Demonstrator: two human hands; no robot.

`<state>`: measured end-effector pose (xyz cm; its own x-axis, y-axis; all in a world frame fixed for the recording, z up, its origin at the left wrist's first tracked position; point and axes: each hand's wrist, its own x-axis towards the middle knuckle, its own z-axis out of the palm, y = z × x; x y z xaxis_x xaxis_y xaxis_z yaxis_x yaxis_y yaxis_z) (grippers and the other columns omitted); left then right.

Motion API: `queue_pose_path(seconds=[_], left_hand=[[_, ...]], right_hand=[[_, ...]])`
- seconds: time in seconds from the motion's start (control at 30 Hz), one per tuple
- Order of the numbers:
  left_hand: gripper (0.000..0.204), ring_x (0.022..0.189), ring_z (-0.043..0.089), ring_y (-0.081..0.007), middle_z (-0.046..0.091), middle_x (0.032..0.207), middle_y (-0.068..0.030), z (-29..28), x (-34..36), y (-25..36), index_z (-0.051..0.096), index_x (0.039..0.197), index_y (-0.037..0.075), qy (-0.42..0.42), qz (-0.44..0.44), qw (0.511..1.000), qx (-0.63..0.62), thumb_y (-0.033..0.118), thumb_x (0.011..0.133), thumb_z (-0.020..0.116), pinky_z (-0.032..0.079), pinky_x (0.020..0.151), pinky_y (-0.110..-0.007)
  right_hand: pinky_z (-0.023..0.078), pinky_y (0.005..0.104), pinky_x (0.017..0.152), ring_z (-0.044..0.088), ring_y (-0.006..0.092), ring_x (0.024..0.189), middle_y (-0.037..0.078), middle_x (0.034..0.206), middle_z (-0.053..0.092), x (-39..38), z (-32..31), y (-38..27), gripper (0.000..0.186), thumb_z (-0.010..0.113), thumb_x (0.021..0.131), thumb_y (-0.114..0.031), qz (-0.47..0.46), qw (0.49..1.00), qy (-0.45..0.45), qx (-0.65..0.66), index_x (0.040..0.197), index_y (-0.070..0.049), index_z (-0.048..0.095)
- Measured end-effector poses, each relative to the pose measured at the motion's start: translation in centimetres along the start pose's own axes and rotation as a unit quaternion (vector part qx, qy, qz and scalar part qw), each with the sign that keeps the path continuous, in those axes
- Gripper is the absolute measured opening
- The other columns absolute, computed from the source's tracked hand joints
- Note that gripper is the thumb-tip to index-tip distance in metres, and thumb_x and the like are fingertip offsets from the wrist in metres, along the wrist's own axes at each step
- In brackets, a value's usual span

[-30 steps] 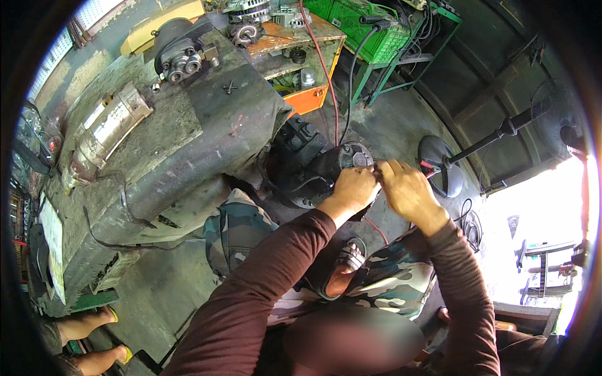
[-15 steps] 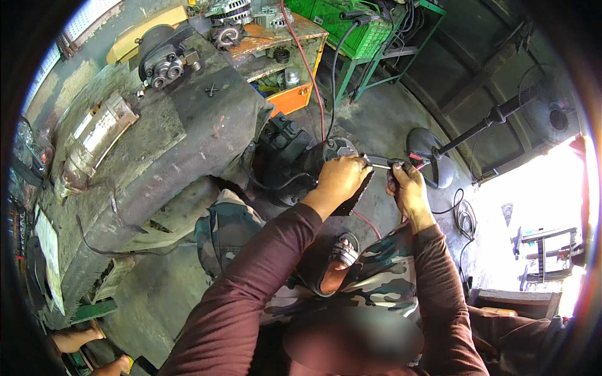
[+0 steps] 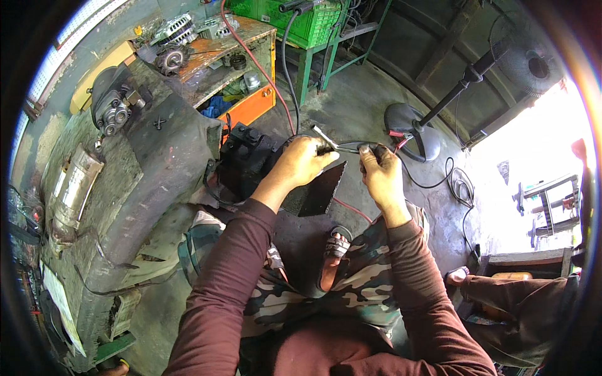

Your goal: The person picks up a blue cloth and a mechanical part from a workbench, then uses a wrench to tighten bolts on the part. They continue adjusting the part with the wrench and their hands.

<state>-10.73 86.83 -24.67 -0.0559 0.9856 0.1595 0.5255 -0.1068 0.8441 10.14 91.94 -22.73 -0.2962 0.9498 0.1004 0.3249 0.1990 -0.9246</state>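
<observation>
My left hand (image 3: pixel 300 164) is closed round a short, pale metal piece (image 3: pixel 322 136), whose end sticks up past the fingers. Across a small gap, my right hand (image 3: pixel 382 178) grips a slim tool with a dark end (image 3: pixel 364 150). Its thin shaft points toward the left hand; blackened fingers hide the rest, so its kind is unclear. Below the left hand, a dark metal plate (image 3: pixel 323 190) with a rough edge stands tilted. Left of that hand sits a dark, greasy machine block (image 3: pixel 248 153), partly covered by the forearm.
A grimy workbench (image 3: pixel 147 178) on the left bears a metal cylinder (image 3: pixel 76 188) and a pump-like part (image 3: pixel 116 109). Behind are an orange cabinet (image 3: pixel 251 103) and a green crate (image 3: pixel 301 25). A standing fan (image 3: pixel 433 113), red clamp (image 3: pixel 399 136) and coiled cable (image 3: pixel 461 188) lie rightward. Another person's leg (image 3: pixel 508 288) shows.
The view has shifted, so the bench sits farther left. My hands have moved apart a little, and the pale metal piece now shows, tilted, above my left fingers.
</observation>
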Motion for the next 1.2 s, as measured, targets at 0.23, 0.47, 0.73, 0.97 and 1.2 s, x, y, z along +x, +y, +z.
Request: queue_pose_path(seconds=[0.23, 0.47, 0.73, 0.97, 1.2], left_hand=[[0.033, 0.093, 0.073, -0.0401, 0.074, 0.096, -0.0254, 0.0, 0.5, -0.1, 0.076, 0.107, -0.001, -0.024, 0.008, 0.997, 0.077, 0.029, 0.095, 0.073, 0.056, 0.084, -0.046], [0.033, 0.094, 0.073, -0.0423, 0.075, 0.098, -0.0261, 0.0, 0.4, 0.0, 0.075, 0.106, -0.003, -0.015, 0.041, 0.993, 0.112, 0.029, 0.096, 0.072, 0.057, 0.084, -0.046], [0.032, 0.095, 0.072, -0.0426, 0.075, 0.099, -0.0238, 0.8, 0.1, 0.3, 0.076, 0.109, 0.001, -0.020, 0.027, 0.991, 0.129, 0.029, 0.095, 0.073, 0.056, 0.084, -0.047], [0.029, 0.091, 0.073, -0.0400, 0.075, 0.095, -0.0213, 1.2, 0.0, -0.5, 0.076, 0.108, 0.001, -0.009, 0.044, 0.994, 0.096, 0.025, 0.093, 0.073, 0.056, 0.081, -0.045], [0.029, 0.094, 0.073, -0.0396, 0.076, 0.100, -0.0209, 1.4, -0.4, -0.9, 0.078, 0.109, 0.002, 0.024, 0.079, 0.988, 0.130, 0.025, 0.092, 0.074, 0.057, 0.084, -0.046]], right_hand=[[0.033, 0.0259, 0.048, 0.043, 0.0069, 0.054, -0.002, 0.070, 0.053, -0.7, -0.4, 0.6, 0.029, 0.066, 0.107, -0.027, 0.101, 0.986, -0.045, 0.126, 0.088, -0.005, 0.062], [0.029, 0.0271, 0.046, 0.038, 0.0074, 0.053, 0.000, 0.070, 0.050, -1.5, -1.2, -0.9, 0.025, 0.065, 0.107, -0.022, 0.159, 0.962, -0.098, 0.198, 0.090, -0.005, 0.058], [0.030, 0.0265, 0.047, 0.038, 0.0084, 0.053, 0.003, 0.076, 0.051, 2.4, -3.9, 2.1, 0.019, 0.065, 0.106, -0.018, 0.247, 0.890, -0.213, 0.318, 0.097, -0.004, 0.057], [0.041, 0.0294, 0.054, 0.050, 0.0114, 0.061, 0.004, 0.076, 0.058, 8.1, -2.5, 0.2, 0.021, 0.067, 0.103, -0.016, 0.123, 0.960, -0.250, 0.040, 0.108, 0.004, 0.068], [0.054, 0.0405, 0.085, 0.066, 0.0221, 0.088, 0.017, 0.099, 0.076, 8.8, 0.7, -2.8, 0.036, 0.072, 0.097, -0.021, -0.035, 0.951, -0.216, -0.218, 0.120, 0.007, 0.071]])
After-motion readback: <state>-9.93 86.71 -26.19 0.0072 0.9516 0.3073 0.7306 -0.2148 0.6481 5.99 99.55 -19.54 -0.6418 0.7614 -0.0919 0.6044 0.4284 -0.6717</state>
